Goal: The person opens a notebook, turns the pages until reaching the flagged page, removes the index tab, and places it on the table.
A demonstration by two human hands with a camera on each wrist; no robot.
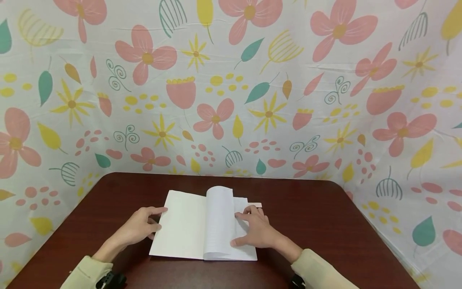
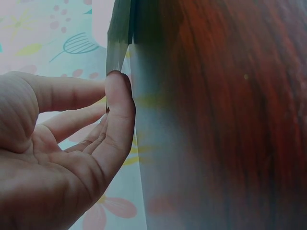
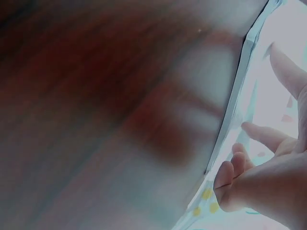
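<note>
An open notebook (image 1: 182,224) with blank cream and white pages lies on the dark red-brown table. One white lined page (image 1: 219,220) curls up from its middle and bends over toward the right half. At the left edge, my left hand (image 1: 140,224) pinches the notebook's border between thumb and fingers; the left wrist view has the thin edge (image 2: 117,57) running into that grip. My right hand (image 1: 258,230) is over the right-hand pages, its thumb and forefinger spread beside the curled page. Its other fingers (image 3: 237,163) bend loosely near the notebook's right side.
A small white slip (image 1: 255,205) sticks out past the notebook's upper right edge, by the right fingertips. The wooden table (image 1: 306,212) extends around the notebook. Behind it hangs a flower-patterned cloth (image 1: 231,80).
</note>
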